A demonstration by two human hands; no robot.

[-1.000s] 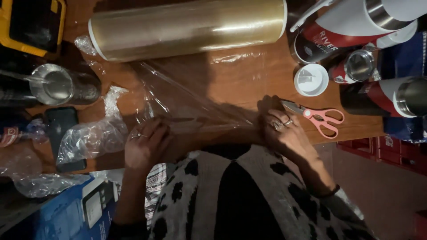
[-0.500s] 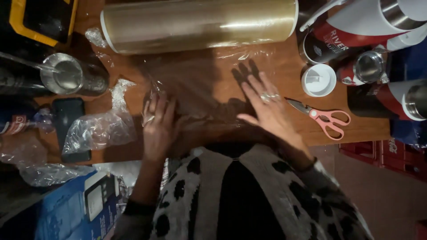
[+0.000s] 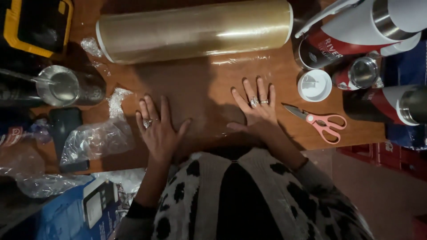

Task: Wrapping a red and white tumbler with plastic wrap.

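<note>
Pressing flat on a sheet of clear film (image 3: 202, 95) at the middle of the wooden table (image 3: 284, 71): left hand (image 3: 158, 129) and right hand (image 3: 258, 111), both spread wide, palms down, fingers apart, holding nothing; rings showing on each.

Lying across the far edge, just beyond the fingertips: large roll of clear film (image 3: 193, 31), the sheet running from it toward the near edge.

Resting just right of the right hand, apart from it: pink-handled scissors (image 3: 318, 122), blades pointing at the hand. Sitting beyond the scissors: white round lid (image 3: 314, 85).

Crowding the far right corner: red and white steel tumblers (image 3: 356, 40), lying on their sides, partly cut off by the frame.

Lying at the left edge: dark steel tumbler (image 3: 66, 86), on its side, open mouth showing. Sitting near the left hand, not touching: crumpled clear plastic bag (image 3: 95, 140), partly covering a dark flat object (image 3: 66, 129), too dim to identify.

Showing at the far left corner: black and yellow case (image 3: 35, 24), cut off.

Hiding the near edge of the table: spotted knit garment (image 3: 240, 200) on the person's body. Film edges hard to trace against the wood.
</note>
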